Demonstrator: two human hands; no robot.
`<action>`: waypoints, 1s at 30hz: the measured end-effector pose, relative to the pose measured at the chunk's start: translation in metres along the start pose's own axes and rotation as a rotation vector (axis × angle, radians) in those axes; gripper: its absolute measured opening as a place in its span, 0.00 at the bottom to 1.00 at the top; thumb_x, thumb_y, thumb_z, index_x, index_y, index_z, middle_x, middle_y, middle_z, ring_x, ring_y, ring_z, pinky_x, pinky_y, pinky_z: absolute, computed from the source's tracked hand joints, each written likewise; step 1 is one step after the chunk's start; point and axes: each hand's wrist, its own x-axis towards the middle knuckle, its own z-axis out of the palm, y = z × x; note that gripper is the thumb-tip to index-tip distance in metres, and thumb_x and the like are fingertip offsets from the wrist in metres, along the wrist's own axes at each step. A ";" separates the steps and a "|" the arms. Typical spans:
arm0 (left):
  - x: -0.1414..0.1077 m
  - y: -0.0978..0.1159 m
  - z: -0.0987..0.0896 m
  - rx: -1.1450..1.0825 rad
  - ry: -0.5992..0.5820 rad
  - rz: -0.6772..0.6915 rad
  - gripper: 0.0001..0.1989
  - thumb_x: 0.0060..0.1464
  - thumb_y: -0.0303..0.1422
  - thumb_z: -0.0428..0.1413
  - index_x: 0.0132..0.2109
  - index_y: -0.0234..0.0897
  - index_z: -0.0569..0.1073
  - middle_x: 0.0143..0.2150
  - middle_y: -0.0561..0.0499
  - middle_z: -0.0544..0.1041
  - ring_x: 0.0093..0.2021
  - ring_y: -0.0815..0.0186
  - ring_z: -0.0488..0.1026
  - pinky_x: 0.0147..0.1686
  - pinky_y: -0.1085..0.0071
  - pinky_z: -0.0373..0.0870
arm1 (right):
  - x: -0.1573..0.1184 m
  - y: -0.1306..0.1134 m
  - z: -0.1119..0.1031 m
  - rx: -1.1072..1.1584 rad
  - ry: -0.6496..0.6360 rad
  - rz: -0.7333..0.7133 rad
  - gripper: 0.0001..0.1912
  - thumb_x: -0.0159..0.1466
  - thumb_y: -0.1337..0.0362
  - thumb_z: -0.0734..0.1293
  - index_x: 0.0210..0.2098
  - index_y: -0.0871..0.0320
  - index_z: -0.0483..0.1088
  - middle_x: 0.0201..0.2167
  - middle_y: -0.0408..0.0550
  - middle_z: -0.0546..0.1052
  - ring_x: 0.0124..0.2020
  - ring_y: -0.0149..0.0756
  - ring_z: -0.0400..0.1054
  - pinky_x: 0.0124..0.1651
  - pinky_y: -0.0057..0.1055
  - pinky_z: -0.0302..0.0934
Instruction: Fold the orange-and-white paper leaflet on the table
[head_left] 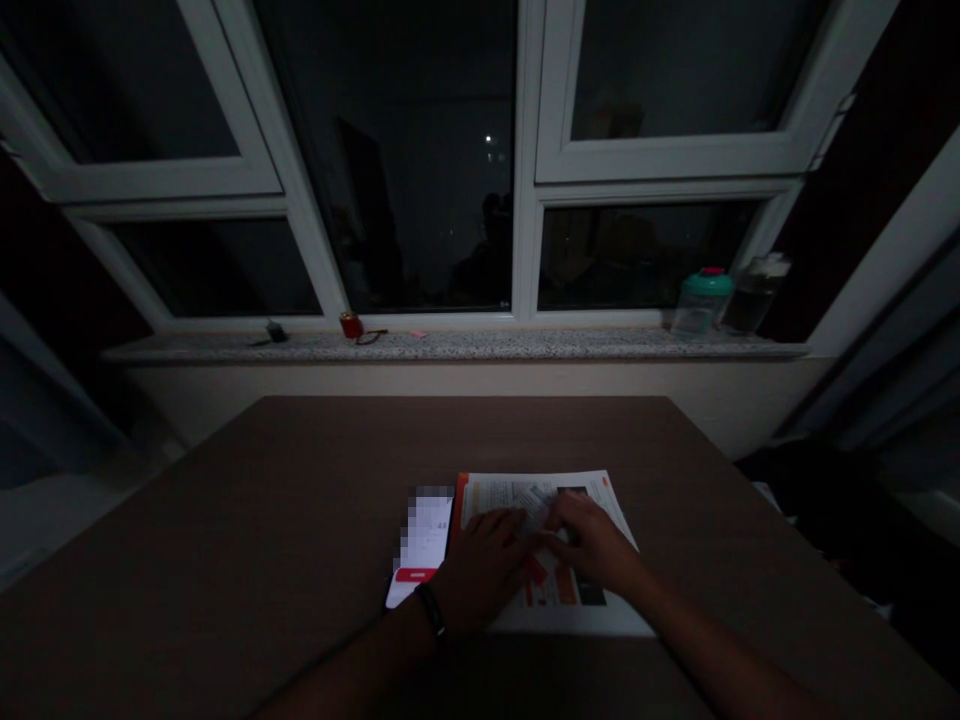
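Note:
A printed sheet or booklet [600, 620] with orange patches lies on the brown table. My left hand [484, 565], with a dark band at the wrist, rests on its left part, fingers spread. Over its upper middle is my right hand [589, 535], fingers bent together at a small clear and white packet [534, 503]. A small red piece [535, 570] shows below the fingertips, between the hands. Left of the sheet lies a phone [427, 535] with a lit screen, partly blurred out. Dim light hides the exact grip.
The brown table [300, 500] reaches toward a speckled windowsill [480, 345]. On the sill stand a teal-lidded bottle [701, 302], another clear bottle [754, 295], a small red jar [350, 324] and a small dark item [276, 331]. Dark windows rise behind.

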 end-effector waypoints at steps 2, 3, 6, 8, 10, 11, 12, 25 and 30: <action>0.000 0.000 0.001 -0.009 -0.002 -0.004 0.22 0.64 0.34 0.54 0.63 0.46 0.61 0.67 0.46 0.59 0.65 0.53 0.55 0.61 0.52 0.56 | 0.002 0.003 0.000 0.010 0.062 0.031 0.07 0.60 0.72 0.67 0.30 0.56 0.65 0.33 0.44 0.72 0.39 0.38 0.66 0.42 0.34 0.57; 0.000 0.000 0.001 -0.014 -0.002 -0.008 0.21 0.64 0.35 0.54 0.62 0.46 0.63 0.67 0.46 0.59 0.65 0.53 0.55 0.61 0.52 0.56 | 0.003 0.004 0.000 0.019 0.090 0.050 0.08 0.60 0.72 0.67 0.29 0.56 0.65 0.33 0.44 0.72 0.38 0.39 0.66 0.42 0.33 0.57; 0.001 0.000 0.000 -0.029 0.002 -0.021 0.17 0.65 0.38 0.53 0.59 0.45 0.66 0.65 0.47 0.61 0.65 0.54 0.55 0.60 0.52 0.56 | 0.004 0.007 -0.001 0.043 0.151 0.114 0.07 0.60 0.71 0.67 0.29 0.55 0.65 0.32 0.44 0.71 0.37 0.38 0.66 0.41 0.33 0.58; 0.002 0.001 -0.002 -0.036 0.002 -0.020 0.16 0.64 0.37 0.54 0.58 0.45 0.67 0.65 0.47 0.62 0.64 0.54 0.56 0.60 0.53 0.56 | 0.005 0.007 -0.002 0.053 0.156 0.130 0.06 0.60 0.71 0.67 0.30 0.55 0.65 0.32 0.44 0.71 0.36 0.38 0.66 0.40 0.33 0.58; 0.002 0.002 -0.004 -0.044 0.006 -0.014 0.15 0.63 0.36 0.55 0.56 0.44 0.68 0.64 0.49 0.63 0.64 0.55 0.57 0.60 0.54 0.56 | 0.005 0.007 -0.002 0.059 0.151 0.116 0.07 0.60 0.71 0.67 0.29 0.55 0.65 0.32 0.44 0.71 0.37 0.38 0.65 0.40 0.33 0.58; 0.003 0.002 -0.005 -0.050 0.008 -0.009 0.15 0.62 0.35 0.56 0.55 0.43 0.68 0.64 0.49 0.63 0.63 0.56 0.57 0.60 0.55 0.56 | 0.005 0.007 -0.002 0.060 0.149 0.103 0.08 0.60 0.71 0.67 0.29 0.55 0.64 0.32 0.44 0.71 0.37 0.38 0.65 0.40 0.32 0.58; 0.003 0.002 -0.005 -0.055 0.009 -0.004 0.14 0.62 0.35 0.56 0.54 0.43 0.68 0.64 0.49 0.64 0.63 0.56 0.57 0.61 0.55 0.55 | 0.005 0.007 -0.002 0.058 0.148 0.091 0.08 0.59 0.72 0.67 0.28 0.55 0.64 0.32 0.44 0.71 0.37 0.38 0.65 0.40 0.32 0.58; 0.005 -0.003 0.006 -0.051 -0.044 0.061 0.17 0.61 0.24 0.52 0.57 0.38 0.66 0.65 0.48 0.63 0.67 0.58 0.55 0.64 0.58 0.54 | 0.006 0.009 0.004 0.055 0.152 0.154 0.09 0.58 0.70 0.68 0.26 0.55 0.63 0.27 0.41 0.67 0.31 0.34 0.64 0.34 0.28 0.57; 0.004 -0.005 0.008 -0.066 -0.091 0.119 0.26 0.55 0.17 0.48 0.60 0.37 0.63 0.67 0.47 0.60 0.68 0.60 0.51 0.66 0.60 0.52 | 0.006 0.010 0.005 0.092 0.165 0.172 0.05 0.60 0.67 0.68 0.29 0.55 0.66 0.29 0.42 0.69 0.32 0.35 0.65 0.35 0.30 0.59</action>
